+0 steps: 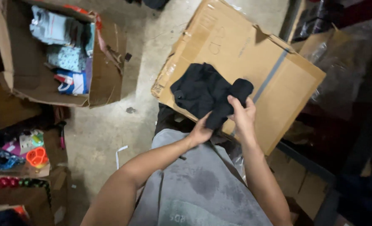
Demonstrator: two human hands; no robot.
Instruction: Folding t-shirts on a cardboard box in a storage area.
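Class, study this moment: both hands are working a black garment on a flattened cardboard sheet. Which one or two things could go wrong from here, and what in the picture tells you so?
1. The black garment lies near the lower edge of the cardboard sheet; it might slide off onto the dusty floor.
2. The left hand and right hand pinch only one bunched end, so the folds may come loose.

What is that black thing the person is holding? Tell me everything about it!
The black garment looks like soft, dark cloth, crumpled and partly folded. Most of it lies on a flattened brown cardboard box. One end is bunched into a roll, gripped between the left hand and the right hand. Its exact kind is hard to tell.
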